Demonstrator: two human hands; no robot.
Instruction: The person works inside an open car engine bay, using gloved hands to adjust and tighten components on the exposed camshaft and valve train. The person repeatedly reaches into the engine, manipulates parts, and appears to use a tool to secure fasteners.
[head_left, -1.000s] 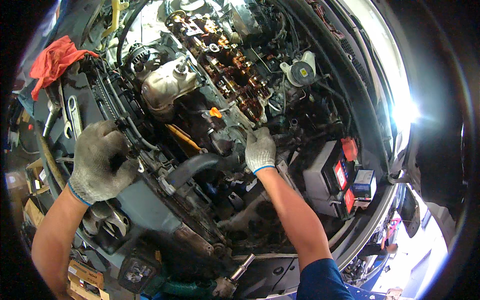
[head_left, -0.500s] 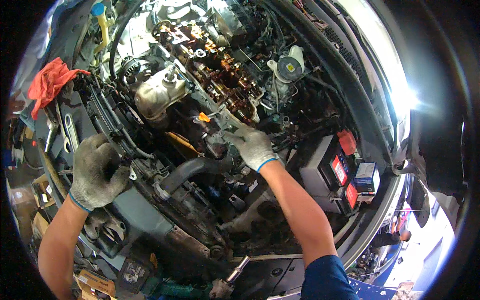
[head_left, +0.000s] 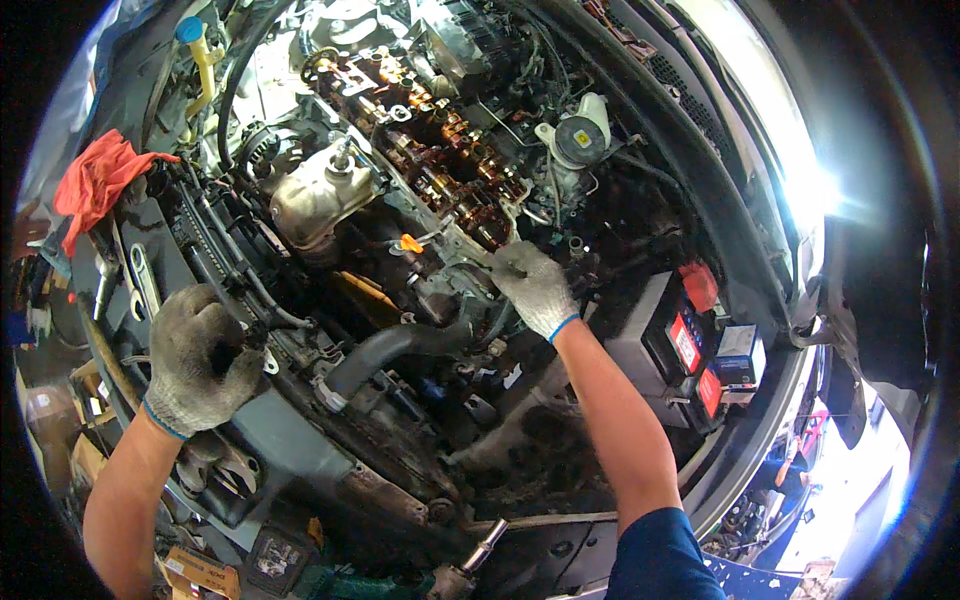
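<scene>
engine [head_left: 440, 185], seen from the head camera, lies open in the upper middle of the engine bay [head_left: 735, 240], its long uncovered top slanting from the bay's upper edge down toward the centre, with oily, brown-gold shafts and lobes showing. the right hand [head_left: 537, 292], in a knitted glove with a blue cuff, is at the lower end of that top; its fingers are bent and bunched close together, the tips at the engine's lower corner, and i cannot tell whether they grip anything. the left hand [head_left: 205, 355], gloved alike, is over the grey front panel [head_left: 290, 430] along the bay's left edge. its fingers are curled with the thumb apart from them; whether something sits inside the curl is hidden. a small pale metal tab [head_left: 271, 362] shows just beside the thumb.

between the hands, a thick black hose [head_left: 400, 350] bends across the bay, and an orange clip [head_left: 411, 243] sits near the engine's left side, below a dull metal shield [head_left: 320, 195]. two wrenches [head_left: 148, 285] lie by the panel's outer edge, near a crumpled red cloth [head_left: 105, 185] at its upper corner. toward the bay's lower right corner stand a battery [head_left: 640, 345] and, just beside it, a blue and white box [head_left: 740, 357].
</scene>
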